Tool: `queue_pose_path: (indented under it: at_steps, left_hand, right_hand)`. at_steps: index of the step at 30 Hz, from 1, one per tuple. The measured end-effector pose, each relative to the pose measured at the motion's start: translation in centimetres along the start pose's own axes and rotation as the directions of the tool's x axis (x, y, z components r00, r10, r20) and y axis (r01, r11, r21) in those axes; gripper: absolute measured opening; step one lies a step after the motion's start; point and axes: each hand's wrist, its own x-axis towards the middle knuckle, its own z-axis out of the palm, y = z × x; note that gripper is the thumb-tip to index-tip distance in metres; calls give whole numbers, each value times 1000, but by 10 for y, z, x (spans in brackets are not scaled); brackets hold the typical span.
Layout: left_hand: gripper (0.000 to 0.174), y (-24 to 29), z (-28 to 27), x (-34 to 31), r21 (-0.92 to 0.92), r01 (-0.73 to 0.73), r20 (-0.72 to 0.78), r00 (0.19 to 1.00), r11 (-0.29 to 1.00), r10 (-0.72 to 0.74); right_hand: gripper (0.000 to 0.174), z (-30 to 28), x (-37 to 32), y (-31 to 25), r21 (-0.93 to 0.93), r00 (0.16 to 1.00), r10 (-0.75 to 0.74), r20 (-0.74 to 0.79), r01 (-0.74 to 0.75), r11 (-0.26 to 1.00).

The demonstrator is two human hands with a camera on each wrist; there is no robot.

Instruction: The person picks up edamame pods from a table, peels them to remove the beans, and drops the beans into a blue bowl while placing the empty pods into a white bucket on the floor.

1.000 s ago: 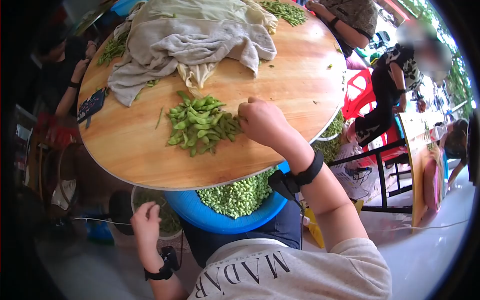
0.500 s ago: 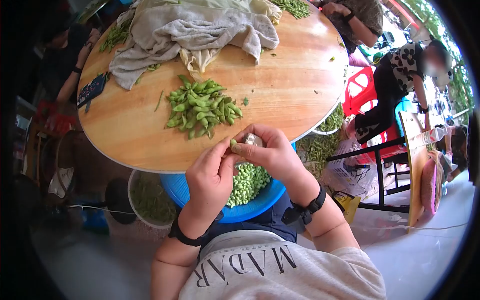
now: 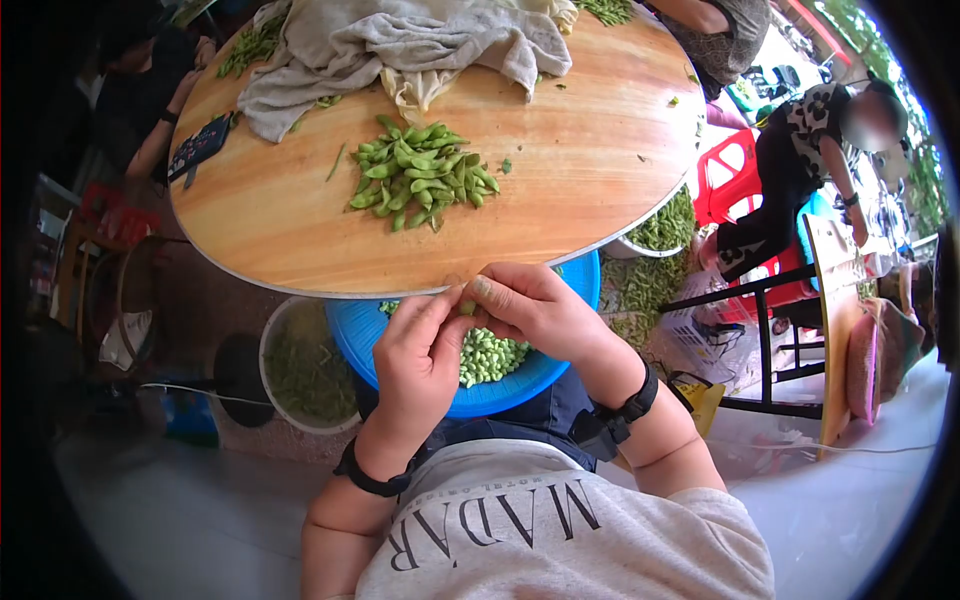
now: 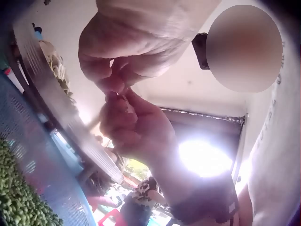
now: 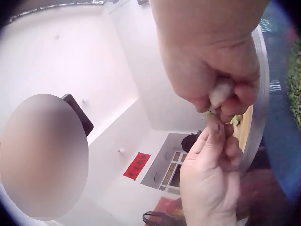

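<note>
Both hands meet just below the table's near edge, over a blue basin (image 3: 515, 385) of shelled green beans (image 3: 485, 355). My left hand (image 3: 447, 312) and my right hand (image 3: 488, 297) pinch one small green edamame pod (image 3: 467, 306) between their fingertips. In the right wrist view the right hand (image 5: 221, 101) also has a small pale, shiny piece (image 5: 219, 91) at its fingertips, with the left hand (image 5: 214, 136) just below. The left wrist view shows the left hand (image 4: 113, 84) fingertip to fingertip with the right hand (image 4: 115, 101). A pile of unshelled pods (image 3: 420, 175) lies on the round wooden table (image 3: 560, 170).
A crumpled beige cloth (image 3: 410, 45) covers the table's far side, with a dark flat object (image 3: 203, 145) at its left edge. A white bucket of pods (image 3: 300, 365) stands on the floor left of the basin. Other people sit around the table, and a red stool (image 3: 725, 180) stands to its right.
One second ago my right hand was at the pod pile and my left hand hung by the bucket. Both hands have since come together on one pod and sunk over the basin.
</note>
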Motion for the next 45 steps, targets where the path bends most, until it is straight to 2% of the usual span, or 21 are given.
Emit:
queue_pose_path:
  at_steps: [3, 6, 7, 10, 12, 13, 16, 19, 21, 23, 27, 31, 32, 36, 38, 40, 41, 43, 44, 45]
  left_hand:
    - [20, 4, -4, -2, 38, 41, 3, 999, 998, -42]
    - [22, -4, -1, -11, -182, 226, -2, 973, 957, -230]
    - [21, -4, -2, -12, -146, 215, 4, 976, 966, -217]
    - [19, -3, -5, -11, -24, 142, 9, 990, 990, -142]
    - [18, 4, -6, -8, 76, 46, -5, 999, 996, -46]
    - [17, 4, -7, -8, 82, 61, -2, 998, 995, -61]
    - [15, 0, -9, -8, 46, 98, 8, 995, 994, -99]
    - [14, -4, -9, -9, -57, 119, 34, 993, 991, -117]
    - [15, 0, -11, -8, -68, 118, 69, 991, 991, -113]
    - [15, 5, -15, -6, 20, 58, 87, 994, 998, -60]
    - [13, 6, -15, -7, 109, -22, 124, 992, 994, 9]
    - [12, 2, -12, -14, 103, -1, 135, 991, 995, -13]
    - [10, -2, -10, -16, 96, -37, 121, 992, 995, 26]
    - [7, -10, -5, -26, 75, 78, 114, 990, 994, -86]
    - [7, -11, -5, -31, -73, 324, 145, 939, 943, -311]
    - [9, -10, -2, -30, -220, 518, 172, 855, 827, -490]
    - [9, -10, -2, -28, -333, 598, 210, 800, 729, -561]
    - [11, -12, -5, -26, -529, 702, 296, 680, 477, -671]
    - [11, -17, -8, -27, -591, 715, 364, 650, 374, -667]
    - [10, -20, -9, -29, -605, 717, 378, 642, 347, -667]
  right_hand:
    - [32, 2, -4, -3, -26, 1000, 18, 3, -18, 999]
    - [31, 2, -5, -4, -23, 999, 29, 34, -28, 999]
    - [31, 3, -7, -3, -14, 998, 32, 52, -31, 999]
    - [27, 10, -6, -1, -137, 999, -25, -20, 22, 990]
    - [27, 16, -5, -2, -180, 994, -100, -54, 89, 980]
    - [26, 18, -5, -2, -201, 988, -137, -70, 121, 972]
    - [29, 12, -6, 0, -224, 998, -58, -22, 52, 973]
    - [33, 7, -7, -6, 25, 993, 94, 66, -95, 995]
    - [35, 6, -7, -4, 58, 988, 118, 98, -124, 991]
    - [35, 5, -8, -4, 108, 979, 165, 122, -178, 978]
    - [33, 8, -9, 3, 43, 978, 181, 107, -186, 982]
    - [29, 10, -10, 17, -11, 989, 137, 63, -136, 991]
    - [29, 10, -12, 18, -47, 991, 125, 40, -123, 991]
    - [28, 12, -14, 30, -51, 999, 37, -13, -37, 998]
    - [28, 13, -15, 34, -72, 999, -2, -41, -1, 997]
    - [28, 14, -17, 35, -90, 997, -43, -68, 37, 995]
    - [28, 14, -18, 38, -170, 990, -110, -86, 94, 981]
    - [29, 15, -18, 47, -321, 965, -247, -89, 207, 924]
    - [30, 15, -18, 46, -364, 957, -283, -59, 243, 899]
    - [27, 13, -19, 46, -364, 969, -245, -35, 216, 906]
